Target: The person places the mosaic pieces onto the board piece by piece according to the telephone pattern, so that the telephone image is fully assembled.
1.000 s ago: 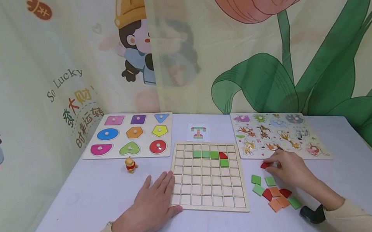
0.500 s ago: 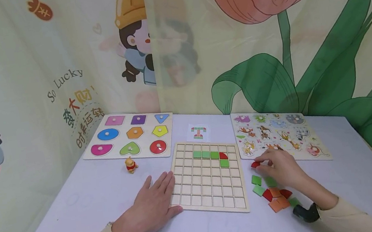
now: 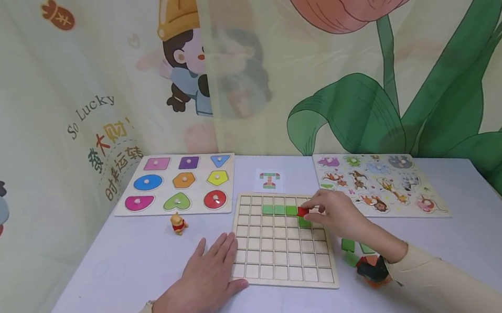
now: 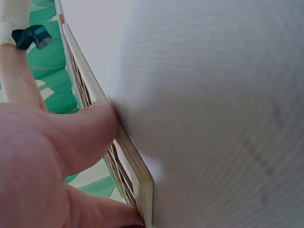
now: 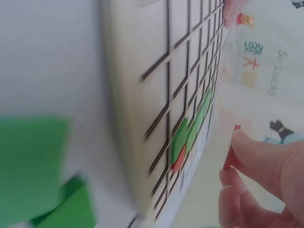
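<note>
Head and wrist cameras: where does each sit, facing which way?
Head: on the head, facing forward and down at a square wooden grid board; left hand and right hand show.
Left wrist: on that wrist, facing the board's edge; left thumb and right forearm show.
Right wrist: on that wrist, facing across the board; right fingers pinch a flat red piece.
Head and right wrist share green square tiles.

Left hand [image 3: 201,283] flat, palm down; right hand [image 3: 340,213] pinching, other fingers [image 5: 251,213] seemingly curled.
</note>
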A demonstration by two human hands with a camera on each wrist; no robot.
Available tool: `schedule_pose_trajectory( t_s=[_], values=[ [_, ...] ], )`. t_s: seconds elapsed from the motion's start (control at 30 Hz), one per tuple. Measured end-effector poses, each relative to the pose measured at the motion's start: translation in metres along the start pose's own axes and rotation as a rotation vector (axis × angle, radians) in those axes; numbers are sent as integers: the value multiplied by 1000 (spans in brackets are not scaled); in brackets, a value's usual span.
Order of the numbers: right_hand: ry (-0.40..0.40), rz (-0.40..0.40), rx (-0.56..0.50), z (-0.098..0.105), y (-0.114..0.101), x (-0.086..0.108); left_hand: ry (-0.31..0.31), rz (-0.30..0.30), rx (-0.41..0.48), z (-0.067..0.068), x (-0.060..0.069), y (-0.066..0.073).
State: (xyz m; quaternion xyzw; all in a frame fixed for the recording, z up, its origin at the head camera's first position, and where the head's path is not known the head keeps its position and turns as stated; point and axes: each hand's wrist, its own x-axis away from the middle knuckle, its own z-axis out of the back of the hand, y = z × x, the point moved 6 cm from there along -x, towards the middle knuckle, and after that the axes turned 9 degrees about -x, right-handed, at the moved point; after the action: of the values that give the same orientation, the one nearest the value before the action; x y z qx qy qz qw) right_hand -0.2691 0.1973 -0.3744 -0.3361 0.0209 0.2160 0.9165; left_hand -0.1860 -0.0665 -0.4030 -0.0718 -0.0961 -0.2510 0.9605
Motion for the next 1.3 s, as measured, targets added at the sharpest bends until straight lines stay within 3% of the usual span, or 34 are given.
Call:
schedule_pose_trajectory(
  t_s=[0.47,0.77,1.3],
  values=[
    [-43,78,-20,-32,-34,-49,-8,-3,-35,-1,1,-1],
    [-96,44,-24,-58,-41,-76,-24,3,-34,-1,-1,-1],
    [-158,-21,48,-77,-38,-89,1,-8,-59,-1,0,0]
  ],
)
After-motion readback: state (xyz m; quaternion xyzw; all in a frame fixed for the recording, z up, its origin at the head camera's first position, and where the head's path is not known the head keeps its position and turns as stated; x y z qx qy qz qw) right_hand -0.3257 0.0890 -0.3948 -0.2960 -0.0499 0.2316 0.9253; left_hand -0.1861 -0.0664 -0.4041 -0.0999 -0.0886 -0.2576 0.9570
